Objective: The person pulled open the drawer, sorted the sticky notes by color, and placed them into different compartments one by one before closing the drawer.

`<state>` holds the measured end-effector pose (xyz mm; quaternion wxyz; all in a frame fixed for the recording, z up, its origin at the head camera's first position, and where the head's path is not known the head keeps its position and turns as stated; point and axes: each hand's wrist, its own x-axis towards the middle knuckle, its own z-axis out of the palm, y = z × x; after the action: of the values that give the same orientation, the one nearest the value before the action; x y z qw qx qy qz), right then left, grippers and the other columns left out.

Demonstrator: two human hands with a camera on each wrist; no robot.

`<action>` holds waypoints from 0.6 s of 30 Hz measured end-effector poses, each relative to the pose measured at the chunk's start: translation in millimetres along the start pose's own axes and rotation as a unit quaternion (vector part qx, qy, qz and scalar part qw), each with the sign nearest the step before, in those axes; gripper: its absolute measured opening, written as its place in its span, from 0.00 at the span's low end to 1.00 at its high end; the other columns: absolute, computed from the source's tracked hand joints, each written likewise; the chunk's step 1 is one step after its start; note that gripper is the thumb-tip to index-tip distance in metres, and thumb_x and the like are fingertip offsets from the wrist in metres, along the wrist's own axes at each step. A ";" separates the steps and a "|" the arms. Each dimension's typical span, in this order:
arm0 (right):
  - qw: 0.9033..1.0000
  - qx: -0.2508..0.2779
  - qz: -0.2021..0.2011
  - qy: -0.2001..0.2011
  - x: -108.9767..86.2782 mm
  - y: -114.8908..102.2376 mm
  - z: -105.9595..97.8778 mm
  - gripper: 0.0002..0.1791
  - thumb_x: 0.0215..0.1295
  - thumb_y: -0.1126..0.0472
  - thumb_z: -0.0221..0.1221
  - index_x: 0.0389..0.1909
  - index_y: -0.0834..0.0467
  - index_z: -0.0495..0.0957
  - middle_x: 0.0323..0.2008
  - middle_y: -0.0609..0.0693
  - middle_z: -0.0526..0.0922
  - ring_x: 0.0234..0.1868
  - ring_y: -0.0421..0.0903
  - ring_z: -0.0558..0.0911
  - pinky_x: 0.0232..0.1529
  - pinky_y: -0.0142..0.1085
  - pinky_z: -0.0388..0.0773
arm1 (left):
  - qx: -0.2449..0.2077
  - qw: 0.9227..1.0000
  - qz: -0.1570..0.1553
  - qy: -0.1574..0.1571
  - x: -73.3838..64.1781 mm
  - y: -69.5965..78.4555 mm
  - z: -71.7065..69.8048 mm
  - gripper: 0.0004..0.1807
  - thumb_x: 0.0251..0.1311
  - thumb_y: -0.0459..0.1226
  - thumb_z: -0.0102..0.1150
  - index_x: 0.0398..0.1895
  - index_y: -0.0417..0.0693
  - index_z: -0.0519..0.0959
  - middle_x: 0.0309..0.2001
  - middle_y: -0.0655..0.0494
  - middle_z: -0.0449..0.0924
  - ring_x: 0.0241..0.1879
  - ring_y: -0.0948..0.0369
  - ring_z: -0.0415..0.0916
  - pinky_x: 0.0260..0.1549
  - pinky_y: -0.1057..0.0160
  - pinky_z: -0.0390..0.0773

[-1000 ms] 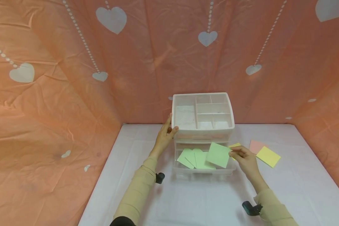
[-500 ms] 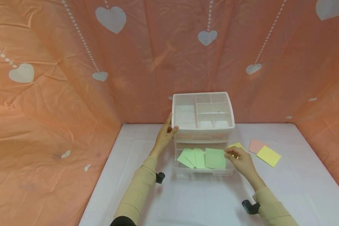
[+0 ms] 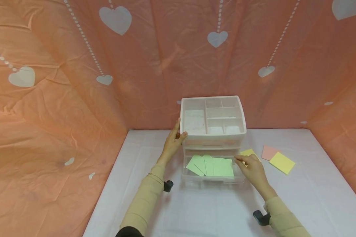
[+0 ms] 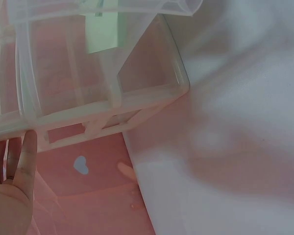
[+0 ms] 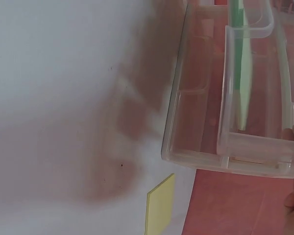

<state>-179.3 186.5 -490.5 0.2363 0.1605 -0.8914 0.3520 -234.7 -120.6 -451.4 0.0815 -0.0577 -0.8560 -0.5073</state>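
Observation:
A white plastic drawer organizer (image 3: 213, 135) with a divided top tray stands near the back of the table. Its lower clear drawer (image 3: 206, 179) is pulled out, holding several green sticky note pads (image 3: 222, 167). My left hand (image 3: 172, 142) rests against the organizer's left side, fingers straight and thumb at the front corner; the left wrist view shows its fingers touching the frame's edge. Beside the drawer's right rim is my right hand (image 3: 253, 169), fingers loosely bent and nothing seen between them. The right wrist view shows only part of this hand, at its edge.
A yellow note pad (image 3: 247, 152) lies partly behind my right hand. Farther right, another yellow note pad (image 3: 281, 163) overlaps a pink note pad (image 3: 269, 152) on the white table (image 3: 207, 207). An orange curtain (image 3: 163, 62) with hearts hangs behind.
My right hand lowered a green sticky note pad into the drawer and let it go beside the others, then drew slightly back to the right. My left hand stays at the organizer's side.

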 end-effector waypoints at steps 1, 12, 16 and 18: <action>1.000 0.002 0.002 0.001 0.1 0.4 0.2 0.08 0.49 0.70 0.66 0.33 0.62 0.85 0.25 0.50 0.84 0.26 0.40 0.69 0.27 0.30 0.70 | -0.001 1.000 0.000 -0.001 0.0 -0.1 -0.2 0.36 0.64 0.56 0.48 0.70 0.81 0.44 0.49 0.52 0.69 0.37 0.62 0.69 0.35 0.65 0.72; 0.996 0.050 0.080 -0.004 -3.5 -2.4 -6.4 0.08 0.54 0.64 0.65 0.36 0.58 0.84 0.30 0.52 0.84 0.28 0.26 0.65 0.27 0.26 0.64 | -0.001 1.000 0.004 -0.001 1.0 -2.2 -0.5 0.36 0.63 0.57 0.48 0.71 0.78 0.44 0.46 0.51 0.69 0.37 0.62 0.69 0.36 0.65 0.72; 0.993 0.068 0.093 0.002 -7.1 -10.0 -10.3 0.07 0.55 0.63 0.65 0.35 0.59 0.84 0.28 0.50 0.81 0.26 0.27 0.65 0.26 0.25 0.62 | 0.002 1.000 0.008 0.000 1.3 -1.9 -0.9 0.37 0.63 0.56 0.49 0.72 0.72 0.45 0.42 0.51 0.69 0.35 0.62 0.69 0.35 0.65 0.72; 0.991 0.080 0.104 0.012 -9.8 -14.6 -10.8 0.06 0.54 0.63 0.66 0.34 0.58 0.84 0.26 0.47 0.77 0.25 0.29 0.64 0.25 0.25 0.61 | 0.001 1.000 0.009 -0.001 1.2 -1.8 -1.1 0.37 0.64 0.54 0.49 0.72 0.73 0.45 0.41 0.50 0.70 0.35 0.62 0.69 0.35 0.65 0.72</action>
<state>-161.2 185.0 -480.8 0.1952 0.0815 -0.8695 0.4464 -236.1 -122.4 -452.2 0.0857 -0.0659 -0.8561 -0.5055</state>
